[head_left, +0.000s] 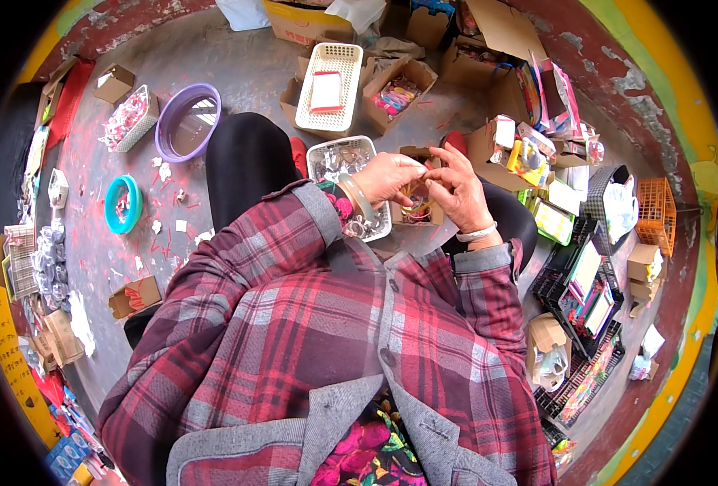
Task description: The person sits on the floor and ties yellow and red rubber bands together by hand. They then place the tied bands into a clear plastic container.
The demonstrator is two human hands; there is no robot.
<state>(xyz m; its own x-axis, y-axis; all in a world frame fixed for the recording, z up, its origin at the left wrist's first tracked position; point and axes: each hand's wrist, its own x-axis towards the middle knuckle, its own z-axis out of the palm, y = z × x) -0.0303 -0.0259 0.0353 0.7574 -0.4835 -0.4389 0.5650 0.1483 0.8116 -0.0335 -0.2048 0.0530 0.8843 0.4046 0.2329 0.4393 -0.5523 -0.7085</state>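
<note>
My left hand [385, 178] and my right hand [461, 194] meet in front of my chest, thumbs and fingertips pinched close together. Whatever lies between the fingertips is too small to make out. Below my left hand stands a white plastic basket [317, 162] of small clear and silvery pieces, partly covered by my wrist and sleeve. Under the gap between the hands is a small cardboard box [433, 217] with thin yellowish and reddish items inside, partly hidden by my right hand.
Ahead are a long cream basket [338, 61] holding a red-edged white card and a carton [399, 91] of colourful bundles. A purple basin [163, 130] and a turquoise basin [122, 228] sit left among floor scraps. Black crates [565, 324] and an orange crate [656, 215] stand right.
</note>
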